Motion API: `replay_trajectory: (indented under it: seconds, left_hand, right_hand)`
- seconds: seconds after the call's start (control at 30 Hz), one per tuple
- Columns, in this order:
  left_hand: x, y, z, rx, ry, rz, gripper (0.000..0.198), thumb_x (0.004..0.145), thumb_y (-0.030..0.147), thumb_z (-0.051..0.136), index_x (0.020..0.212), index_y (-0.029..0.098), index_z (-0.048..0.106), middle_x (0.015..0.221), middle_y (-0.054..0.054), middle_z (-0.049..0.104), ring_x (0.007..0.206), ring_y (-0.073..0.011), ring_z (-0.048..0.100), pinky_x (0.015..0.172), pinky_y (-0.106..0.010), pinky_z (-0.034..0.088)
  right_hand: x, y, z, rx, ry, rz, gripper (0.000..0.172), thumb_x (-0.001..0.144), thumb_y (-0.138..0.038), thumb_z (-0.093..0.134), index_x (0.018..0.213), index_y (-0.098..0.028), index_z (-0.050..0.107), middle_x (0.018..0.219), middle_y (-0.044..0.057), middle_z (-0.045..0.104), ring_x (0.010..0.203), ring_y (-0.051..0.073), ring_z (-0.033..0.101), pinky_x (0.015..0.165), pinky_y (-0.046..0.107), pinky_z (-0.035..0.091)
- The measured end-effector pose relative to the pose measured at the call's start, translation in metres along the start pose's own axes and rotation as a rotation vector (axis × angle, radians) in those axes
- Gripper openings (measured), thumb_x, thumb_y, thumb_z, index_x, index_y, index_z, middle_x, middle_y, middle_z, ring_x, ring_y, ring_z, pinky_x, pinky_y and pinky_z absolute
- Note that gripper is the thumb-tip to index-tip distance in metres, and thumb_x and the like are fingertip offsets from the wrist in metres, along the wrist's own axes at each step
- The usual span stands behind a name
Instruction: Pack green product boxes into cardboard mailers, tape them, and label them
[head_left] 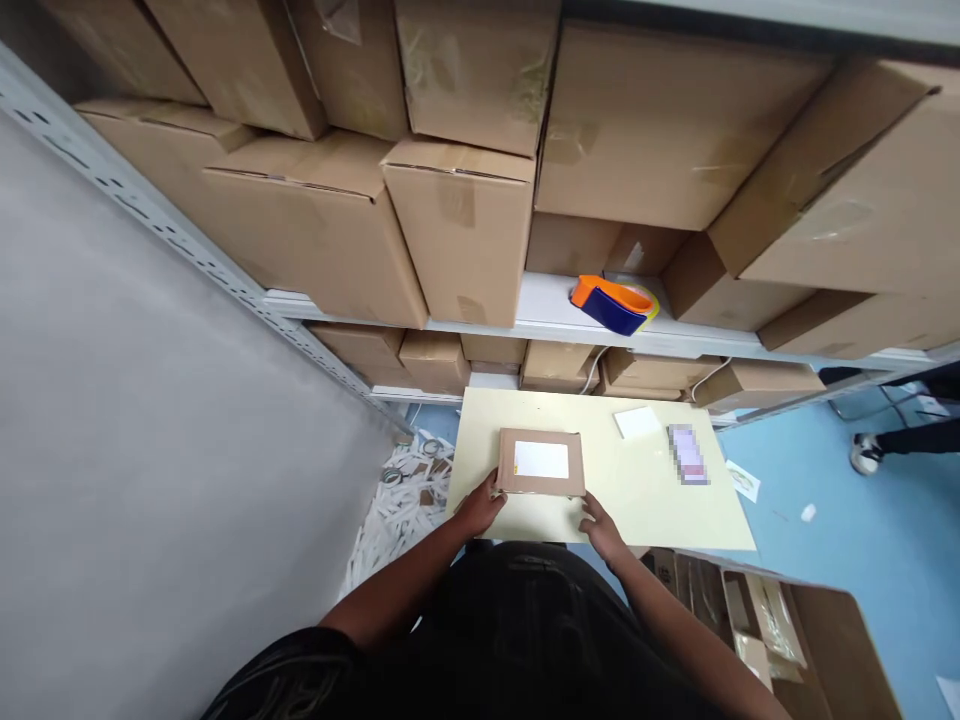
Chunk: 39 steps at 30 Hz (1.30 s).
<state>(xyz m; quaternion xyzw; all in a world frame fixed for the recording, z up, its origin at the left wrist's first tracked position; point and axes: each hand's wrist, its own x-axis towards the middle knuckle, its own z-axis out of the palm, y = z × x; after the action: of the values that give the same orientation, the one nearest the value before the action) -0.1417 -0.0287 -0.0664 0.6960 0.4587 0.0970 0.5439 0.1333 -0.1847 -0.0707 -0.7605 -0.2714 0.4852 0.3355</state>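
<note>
A small flat cardboard box (pixel 540 485) with a white label (pixel 541 460) on top is at the near left part of a pale yellow table (pixel 630 510). My left hand (pixel 482 505) grips the box at its near left corner, fingers bent against the side. At the near right corner, my right hand (pixel 602 528) has its fingers against the box, with the thumb lower and a little apart. Whether the box rests flat or is slightly raised, I cannot tell.
A white card-like item (pixel 637 422) and a blurred-out phone-like item (pixel 688 455) lie to the right. Behind stand shelves (pixel 480 328) of cartons, with an orange and blue tape dispenser (pixel 613 305). Paper strips (pixel 397 510) cover the floor at left; an open carton (pixel 832 640) stands at right.
</note>
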Motion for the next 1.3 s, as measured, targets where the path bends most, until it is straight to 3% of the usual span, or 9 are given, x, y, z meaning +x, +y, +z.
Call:
replay_trajectory:
  seconds: [0.17, 0.33, 0.53, 0.8, 0.97, 1.07, 1.17, 1.23, 1.3]
  left_hand:
    - [-0.009, 0.006, 0.009, -0.063, -0.023, -0.003, 0.076, 0.086, 0.018, 0.055, 0.159, 0.025, 0.033, 0.147, -0.009, 0.060, 0.129, -0.0243, 0.063, 0.105, -0.039, 0.053]
    - [-0.015, 0.017, -0.005, -0.014, -0.020, 0.031, 0.067, 0.086, 0.027, 0.061, 0.150, 0.014, 0.046, 0.134, -0.015, 0.064, 0.116, -0.0255, 0.066, 0.103, -0.041, 0.053]
    - [-0.004, 0.038, -0.016, -0.031, 0.060, 0.115, 0.062, 0.086, 0.031, 0.060, 0.147, 0.019, 0.050, 0.136, -0.013, 0.062, 0.120, -0.0274, 0.063, 0.104, -0.043, 0.052]
    - [-0.005, 0.065, -0.025, 0.038, 0.005, 0.044, 0.045, 0.078, 0.028, 0.064, 0.121, 0.020, 0.059, 0.110, -0.008, 0.073, 0.099, -0.0244, 0.070, 0.089, -0.037, 0.056]
    - [-0.009, 0.086, -0.046, 0.124, -0.112, -0.022, 0.027, 0.083, 0.036, 0.062, 0.106, 0.023, 0.064, 0.102, -0.003, 0.076, 0.100, -0.0242, 0.071, 0.088, -0.034, 0.054]
    - [-0.009, 0.109, -0.058, 0.339, -0.168, -0.090, 0.021, 0.087, 0.038, 0.059, 0.099, 0.023, 0.068, 0.099, -0.003, 0.076, 0.097, -0.0253, 0.071, 0.086, -0.034, 0.053]
    - [0.004, 0.147, -0.054, 0.673, -0.020, -0.117, 0.020, 0.090, 0.034, 0.057, 0.098, 0.021, 0.069, 0.101, -0.008, 0.074, 0.098, -0.0283, 0.069, 0.087, -0.038, 0.051]
    - [0.025, 0.178, -0.036, 0.779, 0.117, -0.004, 0.022, 0.093, 0.032, 0.055, 0.105, 0.021, 0.070, 0.109, -0.010, 0.071, 0.105, -0.0289, 0.066, 0.094, -0.039, 0.049]
    - [0.055, 0.209, -0.005, 0.768, 0.130, 0.182, 0.025, 0.095, 0.032, 0.054, 0.111, 0.021, 0.070, 0.115, -0.010, 0.069, 0.112, -0.0277, 0.063, 0.099, -0.038, 0.048]
  right_hand:
    - [-0.004, -0.010, -0.003, -0.062, 0.077, -0.044, 0.057, 0.064, -0.030, 0.058, 0.120, -0.026, 0.063, 0.125, 0.007, 0.071, 0.121, 0.030, 0.065, 0.100, 0.040, 0.051]
    - [-0.018, -0.024, -0.015, -0.033, 0.161, -0.181, 0.041, 0.069, -0.033, 0.059, 0.109, -0.024, 0.060, 0.107, 0.005, 0.071, 0.107, 0.026, 0.066, 0.097, 0.038, 0.050]
    - [-0.009, -0.064, -0.012, -0.100, 0.284, -0.160, 0.027, 0.078, -0.042, 0.058, 0.098, -0.025, 0.058, 0.098, 0.004, 0.068, 0.095, 0.025, 0.063, 0.088, 0.034, 0.048]
    - [0.005, -0.065, -0.026, -0.084, 0.226, -0.179, 0.033, 0.078, -0.044, 0.059, 0.105, -0.025, 0.059, 0.105, 0.006, 0.070, 0.102, 0.026, 0.064, 0.093, 0.034, 0.049]
    - [0.010, -0.053, -0.040, -0.029, 0.094, -0.198, 0.021, 0.078, -0.041, 0.058, 0.093, -0.026, 0.057, 0.095, 0.003, 0.068, 0.093, 0.024, 0.065, 0.085, 0.033, 0.051]
    - [0.016, -0.051, -0.056, 0.021, -0.061, -0.184, 0.021, 0.078, -0.040, 0.057, 0.092, -0.025, 0.060, 0.092, 0.002, 0.070, 0.091, 0.023, 0.066, 0.083, 0.033, 0.051]
    - [0.023, -0.047, -0.081, 0.040, -0.196, -0.158, 0.026, 0.078, -0.042, 0.059, 0.097, -0.025, 0.067, 0.100, 0.003, 0.074, 0.098, 0.024, 0.068, 0.089, 0.034, 0.050]
    - [0.027, -0.041, -0.101, 0.005, -0.226, -0.140, 0.027, 0.079, -0.043, 0.060, 0.098, -0.025, 0.069, 0.102, 0.004, 0.075, 0.098, 0.024, 0.068, 0.089, 0.034, 0.049]
    - [0.031, -0.032, -0.122, -0.055, -0.224, -0.107, 0.027, 0.080, -0.043, 0.060, 0.096, -0.024, 0.069, 0.097, 0.004, 0.075, 0.093, 0.024, 0.068, 0.084, 0.034, 0.049]
